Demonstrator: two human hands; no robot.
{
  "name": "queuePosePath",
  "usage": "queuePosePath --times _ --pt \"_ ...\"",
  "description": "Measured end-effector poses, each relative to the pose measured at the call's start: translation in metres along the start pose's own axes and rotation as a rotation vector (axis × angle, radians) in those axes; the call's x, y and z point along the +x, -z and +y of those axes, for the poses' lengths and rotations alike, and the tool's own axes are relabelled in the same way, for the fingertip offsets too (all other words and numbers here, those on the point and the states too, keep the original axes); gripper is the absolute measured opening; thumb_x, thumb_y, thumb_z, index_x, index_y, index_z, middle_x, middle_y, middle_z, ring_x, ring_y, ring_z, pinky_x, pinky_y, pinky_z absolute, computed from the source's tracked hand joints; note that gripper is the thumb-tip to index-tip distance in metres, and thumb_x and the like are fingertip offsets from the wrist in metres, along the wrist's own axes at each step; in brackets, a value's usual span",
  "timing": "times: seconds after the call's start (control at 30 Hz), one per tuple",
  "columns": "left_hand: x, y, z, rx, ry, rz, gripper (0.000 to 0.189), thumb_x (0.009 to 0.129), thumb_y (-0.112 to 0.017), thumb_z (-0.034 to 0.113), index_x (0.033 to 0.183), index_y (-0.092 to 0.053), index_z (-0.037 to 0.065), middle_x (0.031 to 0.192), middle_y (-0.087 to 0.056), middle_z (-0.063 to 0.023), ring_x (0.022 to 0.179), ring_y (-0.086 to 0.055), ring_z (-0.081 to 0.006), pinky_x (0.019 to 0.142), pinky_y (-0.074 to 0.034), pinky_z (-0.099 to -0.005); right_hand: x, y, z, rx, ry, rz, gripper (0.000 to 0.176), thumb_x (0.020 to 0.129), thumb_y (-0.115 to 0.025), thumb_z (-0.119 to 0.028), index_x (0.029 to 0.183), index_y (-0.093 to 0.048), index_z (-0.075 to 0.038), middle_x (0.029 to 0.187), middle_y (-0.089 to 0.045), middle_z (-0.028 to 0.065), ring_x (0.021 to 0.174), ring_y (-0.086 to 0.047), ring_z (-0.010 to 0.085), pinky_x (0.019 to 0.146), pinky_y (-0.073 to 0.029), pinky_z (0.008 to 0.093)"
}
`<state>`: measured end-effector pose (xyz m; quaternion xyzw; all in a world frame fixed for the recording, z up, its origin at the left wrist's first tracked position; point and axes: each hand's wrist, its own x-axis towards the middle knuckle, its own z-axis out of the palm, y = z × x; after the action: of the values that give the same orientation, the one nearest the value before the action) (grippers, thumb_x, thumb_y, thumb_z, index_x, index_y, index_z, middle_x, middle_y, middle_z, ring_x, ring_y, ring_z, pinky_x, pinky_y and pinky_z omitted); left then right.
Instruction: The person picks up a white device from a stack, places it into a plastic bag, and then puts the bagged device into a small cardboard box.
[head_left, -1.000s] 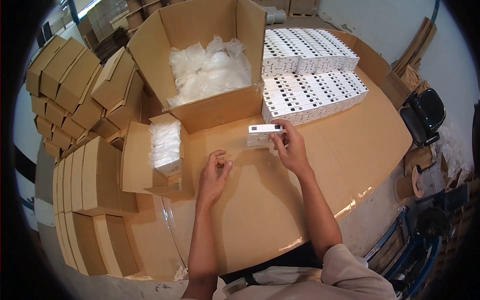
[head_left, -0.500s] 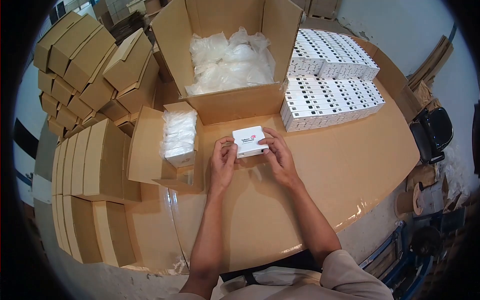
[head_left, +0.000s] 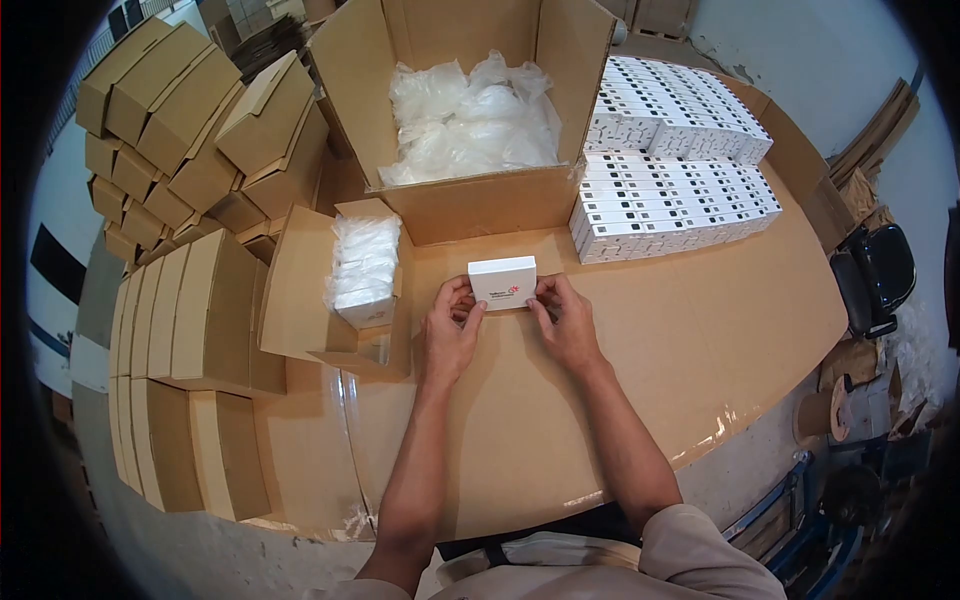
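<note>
A small white box (head_left: 503, 284) with dark lettering and a red mark is held upright between my two hands, above the cardboard-covered table. My left hand (head_left: 455, 325) grips its left side, thumb on the front face. On the other side, my right hand (head_left: 563, 318) pinches the lower right edge. To the left of my hands stands an open brown carton (head_left: 300, 312), with several white boxes wrapped in clear plastic (head_left: 363, 265) packed in a row inside it.
Behind my hands is a large open carton (head_left: 490, 205) of clear plastic bags (head_left: 470, 120). Long stacks of white boxes (head_left: 680, 205) stand at the right back. Brown cartons (head_left: 165, 120) are piled at the left, with more standing in rows (head_left: 195, 310). A black chair (head_left: 875, 275) is at far right.
The white box has been tilted in my hands, so its printed face now points toward me and a blank narrow side shows on top. The view has shifted slightly.
</note>
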<state>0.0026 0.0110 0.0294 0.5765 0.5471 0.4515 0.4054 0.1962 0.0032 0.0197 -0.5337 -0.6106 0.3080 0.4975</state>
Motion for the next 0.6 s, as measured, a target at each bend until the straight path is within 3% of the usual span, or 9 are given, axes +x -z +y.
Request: queuePosePath --times 0.17,0.27,0.37,0.6 --pt "0.001 0.0 -0.007 -0.044 0.004 0.004 0.042 0.096 -0.069 0.003 0.135 -0.056 -0.004 0.121 -0.071 -0.0155 0.107 -0.068 -0.0191 0.096 -0.054 -0.0333 0.0 0.0 0.006 -0.055 0.033 0.004 0.016 0.094 -0.069 0.003 0.102 -0.054 0.002 0.096 -0.07 0.0168 0.096 -0.075 0.0283 0.083 -0.06 0.0377" --pt "0.002 -0.002 -0.017 -0.046 -0.054 0.046 0.035 0.095 -0.069 0.003 0.129 -0.06 -0.003 0.113 -0.074 -0.0168 0.1 -0.073 -0.0215 0.089 -0.057 -0.0343 0.0 0.002 0.001 -0.084 0.023 -0.002 0.015 0.094 -0.068 0.002 0.101 -0.055 0.002 0.091 -0.07 0.0169 0.09 -0.075 0.0263 0.08 -0.06 0.0371" --pt "0.002 -0.001 -0.016 -0.026 -0.058 0.039 0.035 0.095 -0.069 0.003 0.128 -0.06 -0.003 0.114 -0.074 -0.0168 0.102 -0.072 -0.0218 0.09 -0.057 -0.0344 0.0 0.001 0.004 -0.079 0.029 0.0 0.017 0.093 -0.069 0.002 0.101 -0.054 0.001 0.092 -0.07 0.0193 0.081 -0.071 0.0313 0.074 -0.056 0.039" --pt "0.001 0.0 -0.012 -0.023 -0.059 0.021 0.033 0.094 -0.069 0.002 0.126 -0.06 -0.003 0.113 -0.074 -0.0161 0.101 -0.072 -0.0213 0.09 -0.057 -0.0345 0.001 0.001 0.007 -0.085 0.016 -0.003 0.017 0.092 -0.069 0.002 0.1 -0.055 0.001 0.092 -0.071 0.0195 0.08 -0.071 0.0328 0.074 -0.055 0.0399"
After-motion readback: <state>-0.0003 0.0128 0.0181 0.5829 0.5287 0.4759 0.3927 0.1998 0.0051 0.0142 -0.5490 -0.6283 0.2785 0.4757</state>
